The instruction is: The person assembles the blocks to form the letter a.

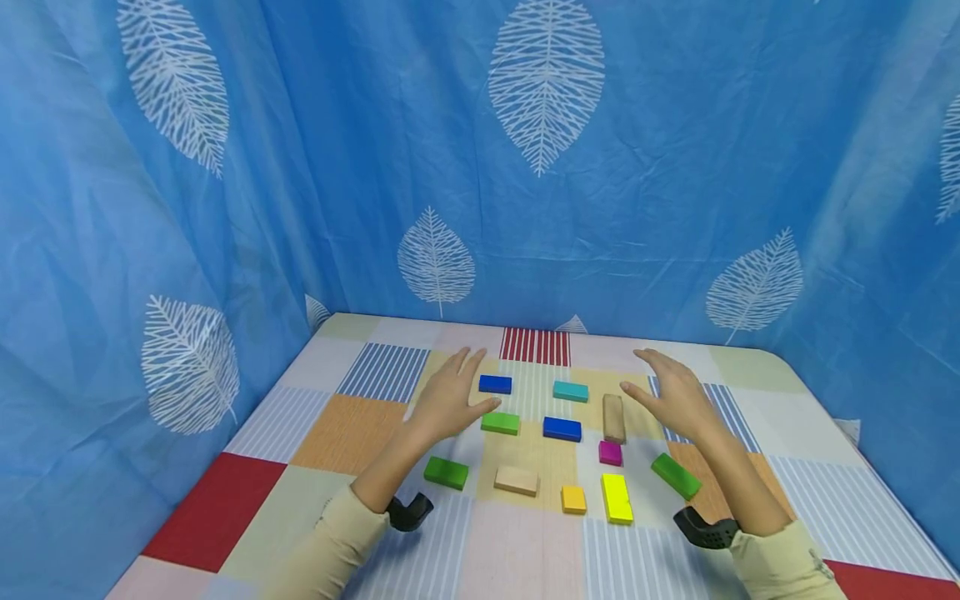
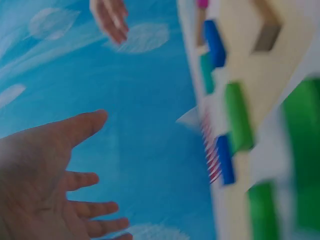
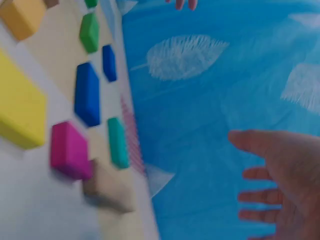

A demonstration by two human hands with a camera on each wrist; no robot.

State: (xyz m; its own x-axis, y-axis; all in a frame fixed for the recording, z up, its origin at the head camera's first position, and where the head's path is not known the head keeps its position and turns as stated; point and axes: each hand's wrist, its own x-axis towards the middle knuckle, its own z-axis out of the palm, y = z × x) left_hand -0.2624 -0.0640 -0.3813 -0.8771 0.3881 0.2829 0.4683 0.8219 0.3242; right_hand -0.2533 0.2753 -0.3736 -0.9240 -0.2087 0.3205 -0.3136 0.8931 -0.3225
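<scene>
Over the left part of the tabletop my left hand (image 1: 448,402) is held out, fingers spread and holding nothing. A light green block (image 1: 500,423) is nearest to it, with a dark green block (image 1: 446,472) below. My right hand (image 1: 675,402) hovers at the other side, also spread and bare; a brown wooden block (image 1: 613,418) lies just left of it. Between the hands are two blue blocks (image 1: 562,429), a teal block (image 1: 571,391) and a magenta block (image 1: 611,453). In the right wrist view the thumb and fingers (image 3: 259,217) stand apart, gripping nothing.
Nearer the front lie a tan wooden block (image 1: 516,481), an orange block (image 1: 573,500), a yellow block (image 1: 617,498) and another green block (image 1: 677,476). A patchwork-patterned cloth (image 1: 255,508) covers the table. Blue curtains (image 1: 360,167) with white leaves hang behind and at both sides.
</scene>
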